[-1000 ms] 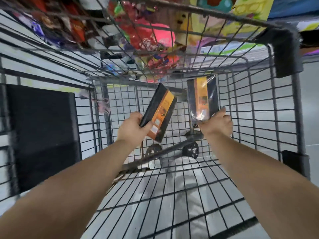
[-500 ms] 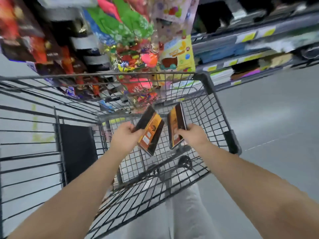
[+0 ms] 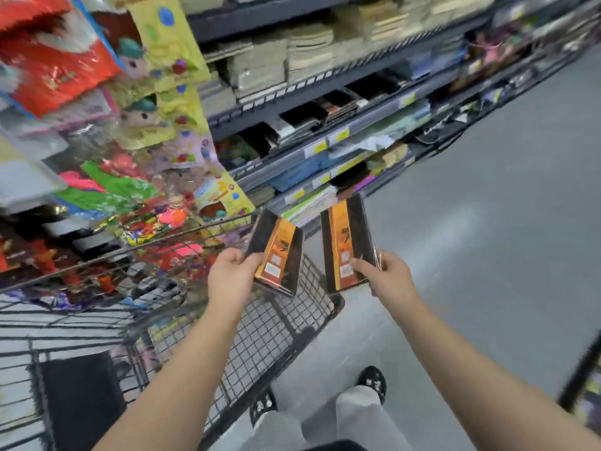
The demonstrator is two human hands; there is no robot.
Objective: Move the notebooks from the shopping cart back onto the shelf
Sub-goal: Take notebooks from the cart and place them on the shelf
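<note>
Now each hand holds one notebook, long axis pointing away toward the shelf (image 3: 328,148): left hand (image 3: 232,276) grip clamped on the left notebook (image 3: 276,255), right hand (image 3: 388,276) on the right notebook (image 3: 346,244), above the shopping cart (image 3: 276,333) edge.

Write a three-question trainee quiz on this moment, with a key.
1. True or false: each hand holds one notebook.
2. Where is the left notebook? A) lying on the cart floor B) held above the cart's front corner C) on the shelf
3. Fill in: the shelf with stacked notebooks lies ahead and to the ____.

Key: 1 true, left hand and right hand each grip one, the right notebook upright; 2 B; 3 right.
</note>
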